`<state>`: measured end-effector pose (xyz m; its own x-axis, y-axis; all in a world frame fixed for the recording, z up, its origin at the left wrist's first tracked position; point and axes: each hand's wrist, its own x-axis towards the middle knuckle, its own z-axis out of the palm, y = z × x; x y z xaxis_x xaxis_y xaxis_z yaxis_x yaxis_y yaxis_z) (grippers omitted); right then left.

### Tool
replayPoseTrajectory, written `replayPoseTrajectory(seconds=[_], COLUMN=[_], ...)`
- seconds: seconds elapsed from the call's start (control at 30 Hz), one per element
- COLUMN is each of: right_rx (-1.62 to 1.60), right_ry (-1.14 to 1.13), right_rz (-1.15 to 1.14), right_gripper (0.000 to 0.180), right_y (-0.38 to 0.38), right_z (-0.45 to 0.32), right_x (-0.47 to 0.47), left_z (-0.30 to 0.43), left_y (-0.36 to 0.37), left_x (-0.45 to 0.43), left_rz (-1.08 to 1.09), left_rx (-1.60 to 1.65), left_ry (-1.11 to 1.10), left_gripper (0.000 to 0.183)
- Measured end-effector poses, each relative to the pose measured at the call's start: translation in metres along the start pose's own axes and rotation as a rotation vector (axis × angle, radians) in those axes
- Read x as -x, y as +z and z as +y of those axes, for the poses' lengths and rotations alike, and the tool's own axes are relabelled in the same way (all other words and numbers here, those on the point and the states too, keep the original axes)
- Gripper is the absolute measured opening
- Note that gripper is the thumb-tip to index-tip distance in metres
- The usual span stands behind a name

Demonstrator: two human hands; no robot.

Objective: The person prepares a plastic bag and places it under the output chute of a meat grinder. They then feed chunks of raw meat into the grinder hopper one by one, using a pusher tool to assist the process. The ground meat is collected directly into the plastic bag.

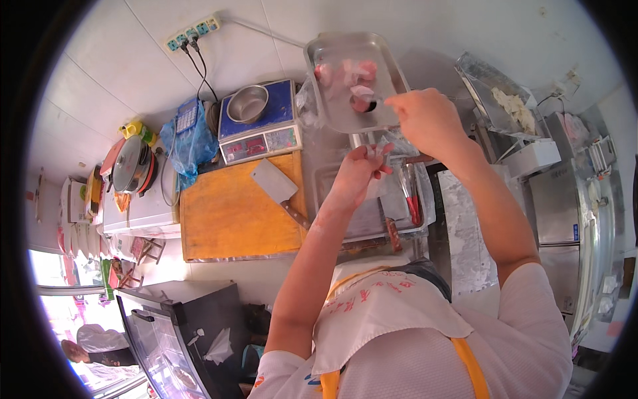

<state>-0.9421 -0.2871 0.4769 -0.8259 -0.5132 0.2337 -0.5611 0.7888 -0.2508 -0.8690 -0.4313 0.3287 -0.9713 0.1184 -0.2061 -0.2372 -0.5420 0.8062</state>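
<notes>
In front of me a deep steel tray (344, 119) holds several pink-red pieces (368, 70), apparently raw meat, with translucent plastic among them; motion blur hides detail. My right hand (431, 119) is over the tray's near right corner, index finger and thumb toward the contents; whether it pinches something is unclear. Closer to me, my left hand (361, 167) has its fingers curled around what looks like clear plastic film (385, 152). Below the hands lies a shallower tray (361, 224) with red-handled tongs (411, 199) and a brown-handled knife (393, 234).
Left of the trays, a cleaver (274, 182) rests on a wooden cutting board (234, 219). Behind the board stands a scale (261, 142) bearing a steel bowl (247, 103). A blue plastic bag (192, 149) sits beside it. To the right is a metal tray with pale scraps (516, 109).
</notes>
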Motion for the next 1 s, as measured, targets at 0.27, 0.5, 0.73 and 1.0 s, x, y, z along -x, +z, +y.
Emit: replayPoseTrajectory(seconds=[0.27, 0.5, 0.73, 1.0], right_rx=[-0.043, 0.133, -0.016, 0.201], right_ry=[-0.035, -0.002, -0.016, -0.112], right_rz=[0.057, 0.016, 0.004, -0.159], right_gripper=[0.026, 0.027, 0.026, 0.026], right_y=[-0.016, -0.001, -0.018, -0.01], right_z=[0.003, 0.019, 0.014, 0.004], right_x=[-0.027, -0.073, -0.014, -0.031], left_z=[0.003, 0.008, 0.008, 0.012], left_y=[-0.011, -0.003, -0.004, 0.001], left_x=[0.003, -0.002, 0.001, -0.001], left_rz=[-0.011, -0.024, -0.004, -0.011], left_rx=[0.007, 0.007, 0.045, 0.022], left_ry=[0.023, -0.001, -0.022, -0.051], left_gripper=[0.022, 0.026, 0.026, 0.023])
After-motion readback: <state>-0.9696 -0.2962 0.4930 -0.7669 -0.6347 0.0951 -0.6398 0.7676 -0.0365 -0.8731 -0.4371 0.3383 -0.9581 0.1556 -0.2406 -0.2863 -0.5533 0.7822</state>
